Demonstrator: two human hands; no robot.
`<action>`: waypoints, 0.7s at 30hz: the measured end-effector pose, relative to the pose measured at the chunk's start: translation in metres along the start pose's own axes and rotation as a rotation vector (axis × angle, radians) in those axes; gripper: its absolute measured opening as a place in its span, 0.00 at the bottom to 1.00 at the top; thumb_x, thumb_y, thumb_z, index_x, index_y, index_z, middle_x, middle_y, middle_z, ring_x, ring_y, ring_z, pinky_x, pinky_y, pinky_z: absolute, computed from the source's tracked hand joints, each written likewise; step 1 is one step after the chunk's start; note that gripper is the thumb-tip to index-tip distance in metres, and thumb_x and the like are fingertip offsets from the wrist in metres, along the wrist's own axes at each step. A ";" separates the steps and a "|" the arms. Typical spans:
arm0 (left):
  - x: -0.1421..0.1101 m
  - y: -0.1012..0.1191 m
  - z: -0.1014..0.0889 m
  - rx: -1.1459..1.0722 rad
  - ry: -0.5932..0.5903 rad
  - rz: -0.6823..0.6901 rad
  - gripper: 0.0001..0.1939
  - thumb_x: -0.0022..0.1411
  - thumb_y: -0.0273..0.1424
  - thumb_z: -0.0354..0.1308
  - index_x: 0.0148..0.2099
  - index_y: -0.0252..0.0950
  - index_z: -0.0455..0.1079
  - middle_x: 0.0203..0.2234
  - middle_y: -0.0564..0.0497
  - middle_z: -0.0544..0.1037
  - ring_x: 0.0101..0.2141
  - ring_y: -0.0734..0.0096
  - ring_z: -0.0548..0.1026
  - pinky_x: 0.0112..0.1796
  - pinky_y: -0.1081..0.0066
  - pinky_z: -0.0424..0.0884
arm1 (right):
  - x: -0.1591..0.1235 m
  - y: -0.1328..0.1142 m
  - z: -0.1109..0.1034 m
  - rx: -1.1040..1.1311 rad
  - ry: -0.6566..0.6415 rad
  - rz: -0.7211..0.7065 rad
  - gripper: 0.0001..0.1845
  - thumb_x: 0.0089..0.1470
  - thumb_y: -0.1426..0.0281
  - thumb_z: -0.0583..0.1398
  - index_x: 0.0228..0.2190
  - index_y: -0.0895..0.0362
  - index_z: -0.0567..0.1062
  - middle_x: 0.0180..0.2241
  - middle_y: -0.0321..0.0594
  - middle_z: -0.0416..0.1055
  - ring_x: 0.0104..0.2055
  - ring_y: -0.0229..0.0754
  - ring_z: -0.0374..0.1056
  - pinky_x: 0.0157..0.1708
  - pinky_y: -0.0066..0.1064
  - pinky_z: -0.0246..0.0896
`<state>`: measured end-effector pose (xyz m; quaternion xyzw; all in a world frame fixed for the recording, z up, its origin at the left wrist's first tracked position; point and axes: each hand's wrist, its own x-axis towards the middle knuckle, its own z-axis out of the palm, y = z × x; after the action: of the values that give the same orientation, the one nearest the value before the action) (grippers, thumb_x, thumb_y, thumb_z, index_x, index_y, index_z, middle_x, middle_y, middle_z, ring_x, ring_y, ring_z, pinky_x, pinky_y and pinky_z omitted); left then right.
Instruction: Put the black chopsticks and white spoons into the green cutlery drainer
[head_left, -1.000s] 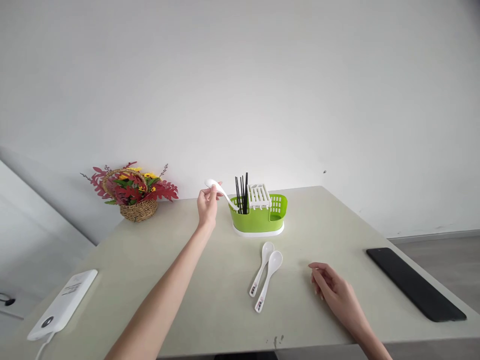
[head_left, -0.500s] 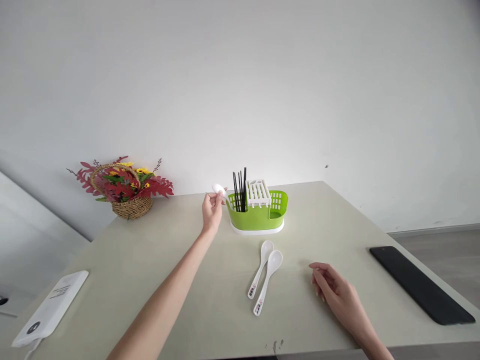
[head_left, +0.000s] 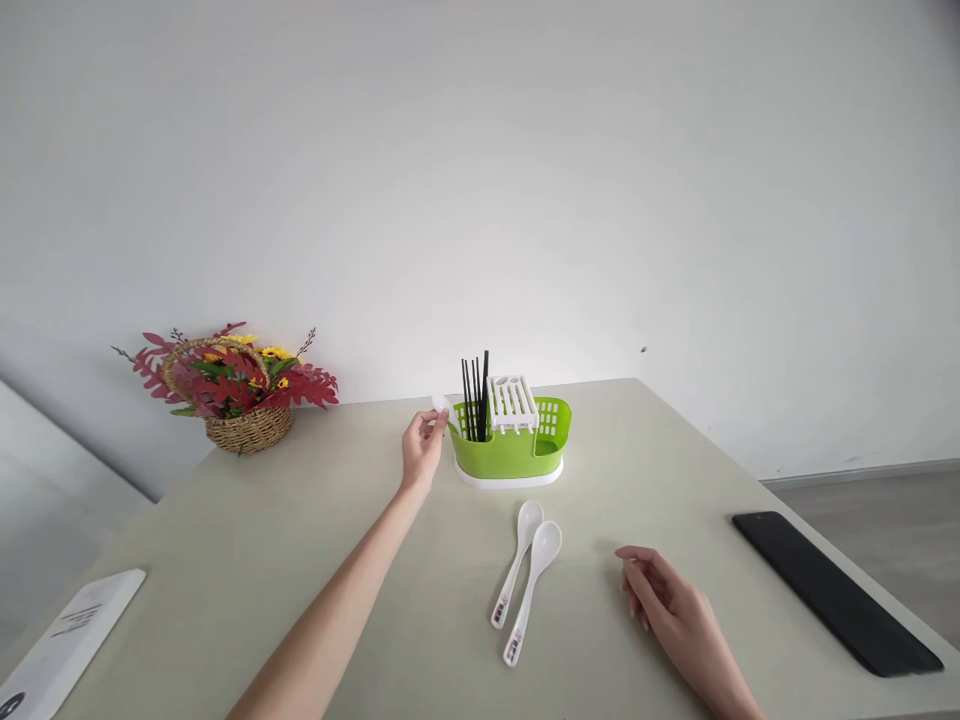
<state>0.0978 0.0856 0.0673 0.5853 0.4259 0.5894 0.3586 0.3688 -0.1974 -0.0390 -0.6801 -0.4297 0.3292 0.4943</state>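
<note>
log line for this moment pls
left hand: holding white spoon at green utensil caddy | right hand: loosely open, no object seen | two other spoons: on table | black chopsticks: in caddy

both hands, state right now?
Left hand: closed, holding a white spoon at the left end of the green utensil caddy.
Right hand: loosely open, fingers slightly curled, nothing visible in it.

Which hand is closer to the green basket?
The left hand, at the left end of the green basket, holding a white spoon; the right hand is apart from it, nearer the camera and to the right.
</note>
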 end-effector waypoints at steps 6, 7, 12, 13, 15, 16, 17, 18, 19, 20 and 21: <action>0.002 0.002 -0.006 0.080 -0.033 -0.084 0.24 0.57 0.56 0.69 0.40 0.39 0.79 0.43 0.44 0.83 0.34 0.65 0.75 0.36 0.70 0.69 | 0.002 0.004 -0.002 -0.010 -0.032 0.019 0.29 0.62 0.45 0.58 0.52 0.53 0.75 0.30 0.37 0.75 0.28 0.42 0.70 0.30 0.31 0.66; 0.004 0.002 -0.007 0.084 -0.035 -0.090 0.25 0.56 0.55 0.69 0.40 0.39 0.79 0.45 0.43 0.83 0.36 0.64 0.76 0.37 0.69 0.70 | 0.002 0.004 -0.003 -0.011 -0.033 0.022 0.29 0.62 0.44 0.58 0.52 0.53 0.75 0.30 0.38 0.75 0.28 0.42 0.70 0.30 0.31 0.66; 0.019 0.002 -0.012 0.142 -0.050 -0.134 0.24 0.55 0.55 0.70 0.39 0.39 0.80 0.49 0.41 0.83 0.41 0.59 0.79 0.39 0.68 0.71 | 0.003 0.005 -0.003 -0.021 -0.022 0.051 0.31 0.60 0.41 0.57 0.50 0.53 0.75 0.29 0.37 0.74 0.27 0.42 0.69 0.29 0.32 0.66; 0.022 0.003 -0.012 0.164 -0.056 -0.145 0.24 0.55 0.55 0.70 0.40 0.39 0.81 0.47 0.41 0.84 0.42 0.58 0.79 0.39 0.67 0.71 | 0.003 0.006 -0.003 -0.022 -0.020 0.056 0.31 0.60 0.41 0.57 0.50 0.53 0.75 0.29 0.37 0.74 0.27 0.42 0.70 0.29 0.31 0.67; 0.029 0.005 -0.012 0.209 -0.067 -0.162 0.24 0.55 0.55 0.70 0.40 0.39 0.81 0.42 0.41 0.84 0.43 0.55 0.79 0.39 0.66 0.71 | 0.003 0.007 -0.002 -0.020 -0.016 0.062 0.32 0.60 0.41 0.58 0.50 0.53 0.75 0.29 0.37 0.75 0.27 0.42 0.70 0.28 0.31 0.67; 0.032 0.007 -0.012 0.228 -0.076 -0.167 0.24 0.55 0.54 0.70 0.40 0.39 0.81 0.41 0.42 0.85 0.43 0.55 0.79 0.39 0.66 0.71 | 0.003 0.008 -0.002 -0.016 -0.009 0.063 0.31 0.60 0.41 0.58 0.50 0.53 0.75 0.29 0.38 0.75 0.27 0.42 0.70 0.28 0.31 0.67; 0.035 0.008 -0.012 0.244 -0.088 -0.168 0.23 0.55 0.54 0.69 0.40 0.39 0.81 0.40 0.42 0.85 0.43 0.54 0.79 0.40 0.65 0.71 | 0.003 0.008 -0.002 -0.011 -0.003 0.065 0.31 0.60 0.41 0.58 0.50 0.52 0.75 0.29 0.38 0.75 0.27 0.42 0.70 0.28 0.31 0.67; 0.038 0.010 -0.011 0.256 -0.104 -0.164 0.22 0.56 0.54 0.69 0.39 0.39 0.81 0.40 0.42 0.85 0.43 0.54 0.80 0.40 0.65 0.71 | 0.003 0.009 -0.002 -0.006 0.005 0.065 0.30 0.59 0.42 0.59 0.50 0.52 0.75 0.29 0.38 0.76 0.27 0.42 0.70 0.28 0.31 0.67; 0.041 0.011 -0.010 0.264 -0.121 -0.159 0.21 0.56 0.53 0.69 0.38 0.39 0.81 0.40 0.43 0.85 0.43 0.54 0.80 0.41 0.64 0.71 | 0.003 0.009 -0.002 -0.003 0.010 0.067 0.30 0.59 0.42 0.59 0.49 0.52 0.75 0.28 0.37 0.76 0.27 0.42 0.71 0.28 0.31 0.67; 0.043 0.012 -0.009 0.268 -0.134 -0.152 0.21 0.56 0.53 0.69 0.37 0.40 0.81 0.40 0.43 0.85 0.43 0.54 0.80 0.42 0.64 0.71 | 0.002 0.008 -0.001 -0.004 0.017 0.069 0.30 0.59 0.43 0.59 0.49 0.52 0.75 0.28 0.37 0.76 0.26 0.42 0.71 0.28 0.31 0.67; 0.045 0.012 -0.009 0.272 -0.143 -0.145 0.20 0.56 0.52 0.69 0.36 0.40 0.80 0.39 0.43 0.85 0.42 0.54 0.80 0.42 0.64 0.71 | 0.002 0.008 -0.001 -0.007 0.026 0.072 0.29 0.59 0.43 0.59 0.49 0.52 0.76 0.27 0.37 0.75 0.26 0.42 0.70 0.27 0.31 0.67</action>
<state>0.0876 0.1218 0.0960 0.6366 0.5165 0.4556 0.3470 0.3728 -0.1969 -0.0465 -0.7010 -0.3997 0.3363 0.4855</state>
